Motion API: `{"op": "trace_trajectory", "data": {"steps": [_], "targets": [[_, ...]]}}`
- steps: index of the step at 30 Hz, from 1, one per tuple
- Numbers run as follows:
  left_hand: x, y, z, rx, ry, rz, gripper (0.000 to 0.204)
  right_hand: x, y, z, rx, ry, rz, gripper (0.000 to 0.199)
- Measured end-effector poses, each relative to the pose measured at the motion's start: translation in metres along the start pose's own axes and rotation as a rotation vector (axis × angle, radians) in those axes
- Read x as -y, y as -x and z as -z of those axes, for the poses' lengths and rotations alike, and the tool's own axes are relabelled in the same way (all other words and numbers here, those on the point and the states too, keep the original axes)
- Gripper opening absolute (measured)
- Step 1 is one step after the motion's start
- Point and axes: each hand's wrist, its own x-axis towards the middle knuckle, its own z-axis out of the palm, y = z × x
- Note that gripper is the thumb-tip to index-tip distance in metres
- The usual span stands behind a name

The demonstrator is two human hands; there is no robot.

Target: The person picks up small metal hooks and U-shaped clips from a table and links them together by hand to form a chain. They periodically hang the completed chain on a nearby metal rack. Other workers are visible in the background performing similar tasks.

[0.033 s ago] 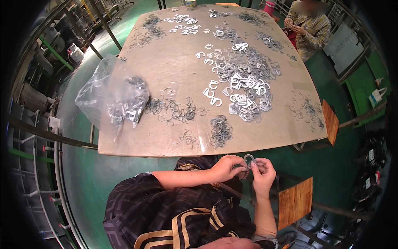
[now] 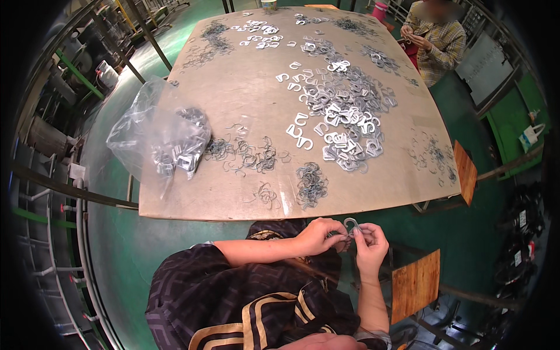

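Note:
Just off the table's near edge, my two hands meet fingertip to fingertip. My right hand (image 2: 372,245) pinches a grey metal hook (image 2: 350,222) between thumb and fingers, its curved end pointing up. My left hand (image 2: 321,237) is closed close against the hook's lower part; what its fingers hold is hidden. On the table, a large heap of similar grey and silvery hooks (image 2: 344,96) lies right of the middle. Nearer to me is a small pile of thin bent wire clips (image 2: 312,185), with more wire clips (image 2: 256,156) scattered to its left.
A clear plastic bag (image 2: 157,131) with hooks inside rests on the left of the brown table (image 2: 239,87). More wire clips (image 2: 436,156) lie at the right edge. A wooden stool (image 2: 415,284) stands right of me. Another person (image 2: 434,44) in a checked shirt works at the far right.

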Motion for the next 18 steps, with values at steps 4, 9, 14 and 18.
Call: {"op": "trace_trajectory", "data": {"steps": [4,9,14,18], "targets": [[-0.009,-0.004,0.037,-0.095,-0.145,-0.101,0.021,-0.001,0.005,0.003,-0.025,0.065,0.049,0.01],[0.042,0.001,0.11,-0.601,-1.054,0.165,0.039,-0.002,0.011,0.011,-0.04,0.018,0.039,0.011],[0.059,0.009,0.117,-0.337,-0.93,0.085,0.038,0.001,0.008,0.008,-0.062,0.002,0.042,0.011],[0.049,0.011,0.189,-0.423,-1.144,0.248,0.016,-0.004,0.005,0.011,-0.079,0.033,0.062,0.011]]}}
